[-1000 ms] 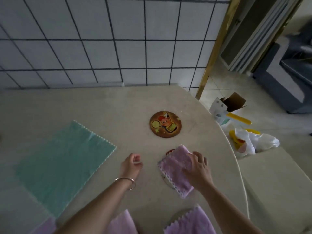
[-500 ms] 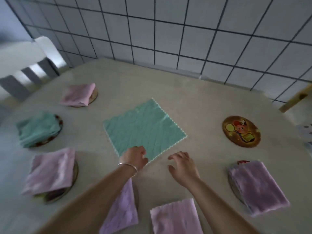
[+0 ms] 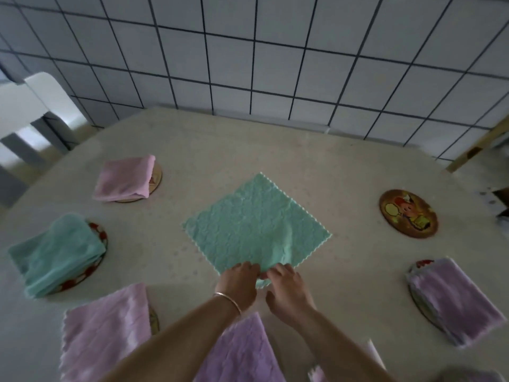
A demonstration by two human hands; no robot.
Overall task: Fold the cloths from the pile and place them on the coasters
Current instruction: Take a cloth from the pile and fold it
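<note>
A green cloth (image 3: 256, 224) lies spread flat as a diamond in the middle of the table. My left hand (image 3: 239, 282) and my right hand (image 3: 286, 289) both pinch its near corner, which is slightly lifted. A bare round coaster (image 3: 408, 213) with a cartoon picture sits at the right. Folded cloths rest on other coasters: a pink cloth (image 3: 125, 179) at the far left, a green folded cloth (image 3: 55, 255) at the left, a pink cloth (image 3: 106, 330) at the near left, a purple cloth (image 3: 453, 297) at the right. Another purple cloth (image 3: 242, 351) lies under my forearms.
The beige table (image 3: 275, 150) butts against a white tiled wall (image 3: 275, 64). A white chair (image 3: 30, 106) stands at the far left. A wooden door frame (image 3: 479, 150) shows at the right edge.
My head turned left from the purple cloth on the right coaster. Both hands moved forward onto the green cloth's near corner and closed on it.
</note>
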